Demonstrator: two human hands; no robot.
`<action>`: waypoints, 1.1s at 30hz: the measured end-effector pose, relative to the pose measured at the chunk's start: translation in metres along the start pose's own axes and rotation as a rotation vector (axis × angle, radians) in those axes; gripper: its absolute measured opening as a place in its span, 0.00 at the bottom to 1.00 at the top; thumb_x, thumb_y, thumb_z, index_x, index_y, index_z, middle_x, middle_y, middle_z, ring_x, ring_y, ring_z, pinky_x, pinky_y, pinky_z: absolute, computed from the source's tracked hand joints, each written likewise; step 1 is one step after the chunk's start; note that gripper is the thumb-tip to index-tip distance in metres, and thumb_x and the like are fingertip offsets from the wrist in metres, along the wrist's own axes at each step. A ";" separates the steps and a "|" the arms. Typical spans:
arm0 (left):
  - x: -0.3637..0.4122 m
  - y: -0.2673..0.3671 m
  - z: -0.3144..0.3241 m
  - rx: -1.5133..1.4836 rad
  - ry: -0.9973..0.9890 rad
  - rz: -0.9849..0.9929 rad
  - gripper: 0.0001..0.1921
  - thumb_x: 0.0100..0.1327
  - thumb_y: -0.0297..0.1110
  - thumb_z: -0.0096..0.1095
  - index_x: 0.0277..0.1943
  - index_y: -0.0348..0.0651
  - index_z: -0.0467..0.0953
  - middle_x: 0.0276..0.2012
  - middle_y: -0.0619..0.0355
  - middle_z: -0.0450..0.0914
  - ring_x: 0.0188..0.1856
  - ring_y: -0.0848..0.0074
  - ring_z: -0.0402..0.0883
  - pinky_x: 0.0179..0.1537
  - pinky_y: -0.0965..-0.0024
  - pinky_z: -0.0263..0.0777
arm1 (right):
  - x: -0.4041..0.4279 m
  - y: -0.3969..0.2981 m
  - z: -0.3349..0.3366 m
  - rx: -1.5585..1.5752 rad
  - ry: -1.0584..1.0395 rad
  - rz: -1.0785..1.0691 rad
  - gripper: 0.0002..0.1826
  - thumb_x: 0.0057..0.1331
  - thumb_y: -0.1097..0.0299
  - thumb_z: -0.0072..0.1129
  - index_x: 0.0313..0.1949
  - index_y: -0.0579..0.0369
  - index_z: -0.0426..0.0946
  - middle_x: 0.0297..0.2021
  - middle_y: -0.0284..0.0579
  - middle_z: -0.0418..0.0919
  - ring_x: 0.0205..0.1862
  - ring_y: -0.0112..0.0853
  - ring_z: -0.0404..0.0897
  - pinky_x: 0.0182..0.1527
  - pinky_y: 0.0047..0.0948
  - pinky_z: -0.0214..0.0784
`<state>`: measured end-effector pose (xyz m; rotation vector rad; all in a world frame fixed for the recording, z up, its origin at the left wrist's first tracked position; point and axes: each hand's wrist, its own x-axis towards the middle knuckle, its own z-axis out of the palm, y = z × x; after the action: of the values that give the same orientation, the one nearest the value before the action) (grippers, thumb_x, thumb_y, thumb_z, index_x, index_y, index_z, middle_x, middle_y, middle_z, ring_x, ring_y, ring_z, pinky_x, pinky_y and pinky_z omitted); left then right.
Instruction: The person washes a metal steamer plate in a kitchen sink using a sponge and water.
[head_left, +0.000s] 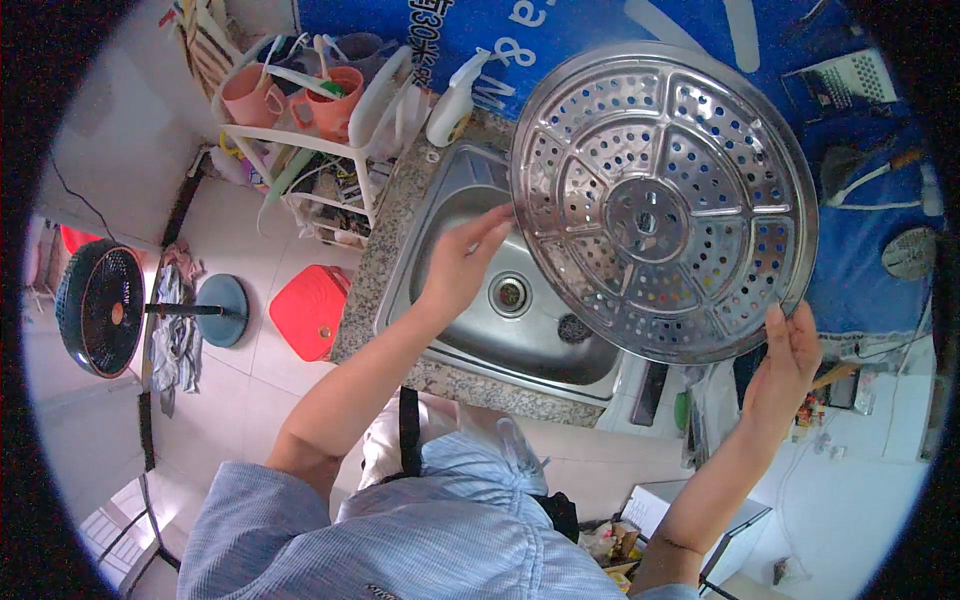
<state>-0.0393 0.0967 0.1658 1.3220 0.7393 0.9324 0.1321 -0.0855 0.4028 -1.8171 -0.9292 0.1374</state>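
Note:
A round, perforated stainless-steel steamer tray (646, 220) is held up, tilted, over the right part of a steel sink (450, 217). My right hand (786, 352) grips its lower right rim, thumb on the near face. At the left rim are the fingertips of my left hand (463, 262), pinching the edge; how far they reach behind it is hidden. Below the tray, the sink's drain strainer (511, 295) shows in the basin. A dark scouring pad (575, 328) lies close to the tray's lower edge.
Granite counter (375, 259) frames the sink. A white spray bottle (456, 105) stands behind it. Left are a white rack (360, 154) with mugs (337, 105), a red cutting board (309, 311) and a fan (112, 311). A grater (847, 82) hangs at right.

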 end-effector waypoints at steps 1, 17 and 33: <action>0.001 0.007 0.001 -0.062 -0.020 0.011 0.19 0.61 0.33 0.55 0.55 0.40 0.68 0.39 0.53 0.79 0.39 0.78 0.76 0.43 0.74 0.67 | 0.000 0.000 0.001 0.000 -0.001 0.000 0.07 0.58 0.74 0.55 0.37 0.61 0.73 0.28 0.32 0.72 0.30 0.18 0.65 0.36 0.16 0.57; 0.002 0.024 -0.004 -0.021 -0.120 -0.012 0.21 0.60 0.24 0.54 0.57 0.34 0.65 0.48 0.54 0.74 0.50 0.76 0.73 0.52 0.75 0.64 | 0.000 0.002 -0.001 0.036 -0.010 -0.029 0.10 0.58 0.71 0.57 0.39 0.60 0.73 0.31 0.34 0.75 0.33 0.19 0.68 0.39 0.17 0.58; 0.002 0.020 -0.010 0.033 -0.038 0.136 0.22 0.51 0.19 0.56 0.52 0.40 0.72 0.45 0.50 0.73 0.49 0.69 0.71 0.51 0.72 0.63 | -0.006 0.002 0.000 0.022 0.034 -0.028 0.10 0.58 0.72 0.57 0.39 0.61 0.73 0.32 0.34 0.75 0.33 0.21 0.69 0.40 0.18 0.59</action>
<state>-0.0497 0.1031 0.1850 1.4290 0.6442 1.0038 0.1289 -0.0901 0.3992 -1.7802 -0.9258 0.0990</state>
